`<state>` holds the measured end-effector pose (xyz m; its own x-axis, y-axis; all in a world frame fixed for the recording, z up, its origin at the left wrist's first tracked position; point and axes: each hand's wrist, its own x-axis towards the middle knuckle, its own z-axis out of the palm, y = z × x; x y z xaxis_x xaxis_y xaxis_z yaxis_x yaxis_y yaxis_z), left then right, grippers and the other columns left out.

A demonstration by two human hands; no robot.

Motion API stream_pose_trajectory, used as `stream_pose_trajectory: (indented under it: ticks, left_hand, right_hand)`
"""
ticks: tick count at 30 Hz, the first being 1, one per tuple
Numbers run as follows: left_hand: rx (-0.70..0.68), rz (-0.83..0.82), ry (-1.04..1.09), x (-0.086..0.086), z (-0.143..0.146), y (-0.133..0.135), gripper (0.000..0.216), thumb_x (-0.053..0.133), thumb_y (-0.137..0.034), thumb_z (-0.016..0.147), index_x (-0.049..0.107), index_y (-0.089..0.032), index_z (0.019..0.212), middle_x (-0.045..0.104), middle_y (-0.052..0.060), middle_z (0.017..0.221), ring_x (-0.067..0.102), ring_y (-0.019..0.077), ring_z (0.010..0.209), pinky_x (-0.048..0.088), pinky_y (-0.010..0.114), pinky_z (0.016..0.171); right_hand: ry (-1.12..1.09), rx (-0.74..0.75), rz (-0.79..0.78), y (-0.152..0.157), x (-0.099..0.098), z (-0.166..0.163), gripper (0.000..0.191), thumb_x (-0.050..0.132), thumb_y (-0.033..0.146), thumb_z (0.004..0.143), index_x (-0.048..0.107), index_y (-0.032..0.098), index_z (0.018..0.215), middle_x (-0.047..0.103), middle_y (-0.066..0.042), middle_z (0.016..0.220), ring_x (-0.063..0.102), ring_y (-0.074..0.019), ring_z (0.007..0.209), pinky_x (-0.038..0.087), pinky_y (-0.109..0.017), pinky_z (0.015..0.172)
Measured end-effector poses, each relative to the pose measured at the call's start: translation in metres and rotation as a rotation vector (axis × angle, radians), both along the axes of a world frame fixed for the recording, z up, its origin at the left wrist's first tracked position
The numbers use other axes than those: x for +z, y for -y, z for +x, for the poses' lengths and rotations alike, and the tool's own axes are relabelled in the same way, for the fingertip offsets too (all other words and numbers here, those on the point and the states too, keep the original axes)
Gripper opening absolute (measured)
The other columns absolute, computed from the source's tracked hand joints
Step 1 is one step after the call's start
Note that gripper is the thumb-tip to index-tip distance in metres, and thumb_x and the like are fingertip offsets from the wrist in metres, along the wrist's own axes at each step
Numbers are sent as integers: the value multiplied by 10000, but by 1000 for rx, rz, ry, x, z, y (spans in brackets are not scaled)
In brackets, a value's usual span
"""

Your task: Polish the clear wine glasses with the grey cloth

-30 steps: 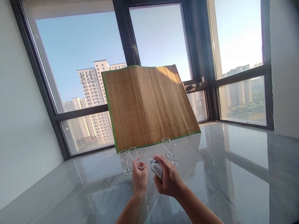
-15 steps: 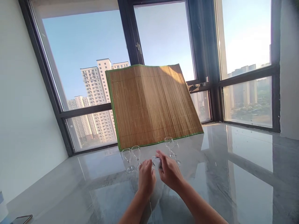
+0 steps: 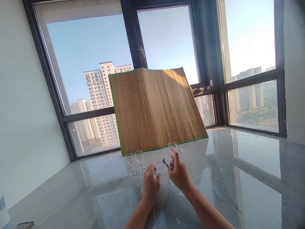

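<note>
My left hand (image 3: 150, 184) is closed round a small clear stemmed glass (image 3: 159, 166), holding it tilted above the grey marble counter (image 3: 238, 181). My right hand (image 3: 179, 173) pinches a small white cloth (image 3: 168, 162) against the glass's rim. Two more stemmed glasses (image 3: 134, 163) stand upright just left of my hands. Behind my right hand the top of another glass (image 3: 172, 145) shows, its lower part hidden.
A bamboo mat (image 3: 154, 108) with green edging leans against the window frame behind the glasses. A phone (image 3: 23, 225) lies at the counter's near left corner, beside a white container (image 3: 3, 214). A white wall runs along the left.
Both hands have shifted slightly right and up. The glass is now tilted in my left hand, and the cloth has moved from beside it to its rim.
</note>
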<state>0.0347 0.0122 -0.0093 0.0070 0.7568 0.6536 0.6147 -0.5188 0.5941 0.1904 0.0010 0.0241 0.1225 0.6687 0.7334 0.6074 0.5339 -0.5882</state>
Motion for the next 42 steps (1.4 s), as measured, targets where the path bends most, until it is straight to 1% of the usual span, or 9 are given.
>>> stream_pose_trajectory:
  ticks: [2,6,14,18,21,24,27,36,42]
  left_hand:
    - [17,-12,56,1,-2,-1,478,529,-175,750,553,-224,1225,627,40,934,593,219,886,449,370,855]
    - [27,-49,133,5,-6,-3,474,532,-210,762,527,-202,1236,637,35,918,609,206,861,457,348,841]
    - [-17,-163,250,10,0,1,414,612,-386,772,552,-196,1135,700,68,929,651,232,869,462,352,803]
    - [-39,-179,226,9,-1,0,472,622,-485,772,581,-184,1133,695,60,864,635,219,788,453,324,728]
    - [23,-163,153,2,-4,-6,503,633,-521,755,605,-171,1115,634,18,740,592,198,686,419,294,650]
    - [84,-188,93,-7,-7,-11,421,669,-444,724,629,-184,1053,545,-33,601,531,179,572,367,283,591]
    - [63,-208,78,-13,-8,-14,281,669,-321,711,627,-202,962,543,-26,545,526,188,539,355,302,589]
    - [95,-191,-41,-13,-6,-11,127,606,-237,705,499,-218,639,563,-13,606,508,153,579,334,271,584]
    - [-103,-234,-184,-6,-2,-2,119,539,-259,785,635,-190,770,677,34,784,602,181,759,415,277,710]
  right_hand:
    - [11,20,-22,0,0,0,664,454,55,725,310,223,1352,640,-2,835,608,-182,670,448,-271,654]
    - [39,189,-45,1,2,0,647,461,42,715,350,228,1325,631,13,814,563,-150,627,433,-248,639]
    - [-184,317,-18,3,6,-3,610,453,39,712,372,227,1287,655,3,888,597,-135,709,469,-259,735]
    - [-181,287,-24,-1,2,-5,584,451,55,739,367,226,1291,666,-10,925,621,-143,751,472,-276,767]
    - [-146,258,-49,-3,-1,-6,579,449,61,752,350,223,1300,666,-12,931,622,-147,742,471,-277,745]
    - [-120,236,-53,-3,-2,-6,584,433,53,758,339,225,1309,662,-15,940,618,-148,735,469,-279,732]
    - [-121,189,-30,-2,-2,-6,584,438,56,758,352,228,1310,656,-25,965,616,-157,751,470,-288,739]
    - [-150,110,106,0,-1,-3,667,465,74,757,318,238,1386,654,-39,1025,635,-174,792,497,-309,774]
    - [-208,-9,269,-2,-3,3,603,493,109,777,366,238,1352,659,-59,1064,657,-194,896,511,-311,793]
